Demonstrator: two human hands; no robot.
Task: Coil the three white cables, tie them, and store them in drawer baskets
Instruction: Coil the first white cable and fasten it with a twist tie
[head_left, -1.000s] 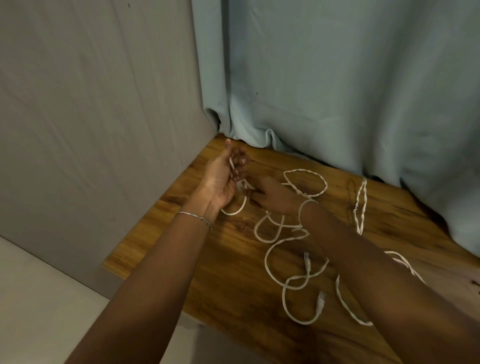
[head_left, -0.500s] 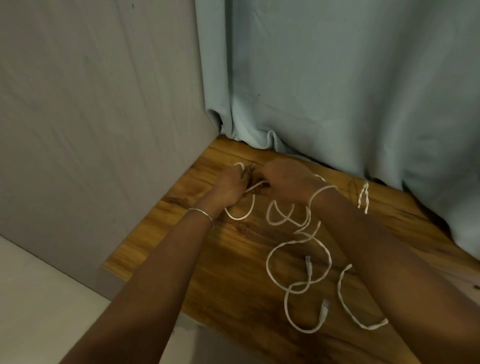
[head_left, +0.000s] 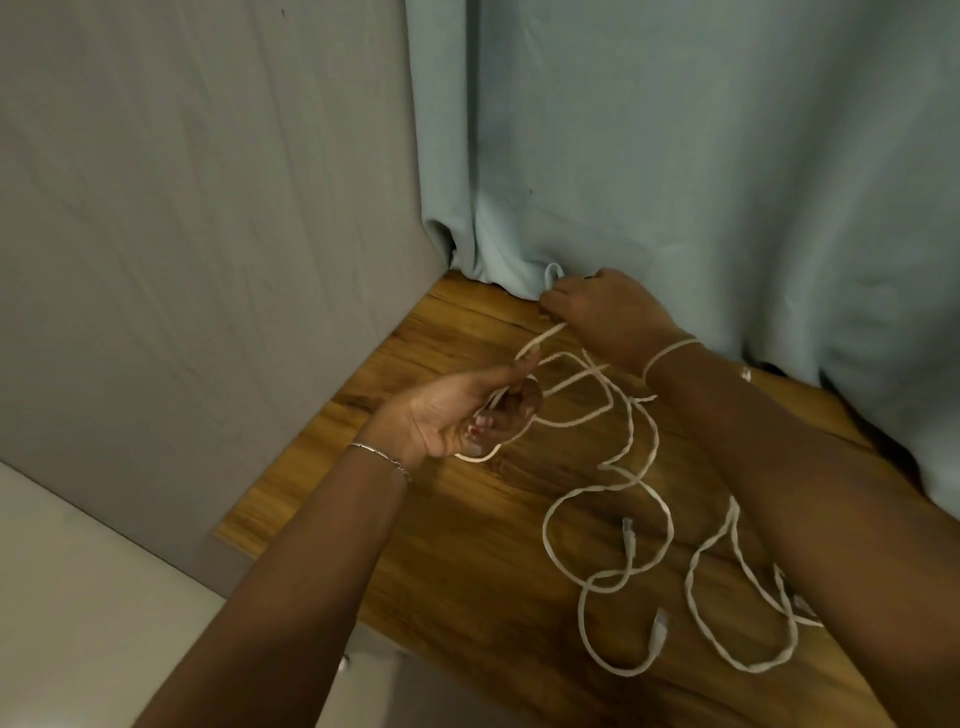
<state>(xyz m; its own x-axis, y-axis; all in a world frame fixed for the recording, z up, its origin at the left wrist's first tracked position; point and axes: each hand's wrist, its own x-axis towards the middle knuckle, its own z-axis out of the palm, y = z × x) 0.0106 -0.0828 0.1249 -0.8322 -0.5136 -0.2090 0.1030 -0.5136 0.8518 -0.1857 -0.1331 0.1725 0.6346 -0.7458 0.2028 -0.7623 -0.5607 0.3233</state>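
Wood-grain tabletop (head_left: 467, 561) fills the lower frame, its near edge slanting across the lower left with bare wood just inside it. At lower right lie loose loops of white cable (head_left: 544, 532) ending in a plug (head_left: 660, 626), beside a second cable loop (head_left: 687, 587). At centre the left hand (head_left: 462, 415), palm up and wearing a bracelet (head_left: 379, 457), curls its fingers round several strands. Farther back the right hand (head_left: 608, 317) pinches the same cable with bent fingers, one turn circling its wrist. Behind hang a pale blue curtain (head_left: 675, 156) and a grey wall (head_left: 182, 208).
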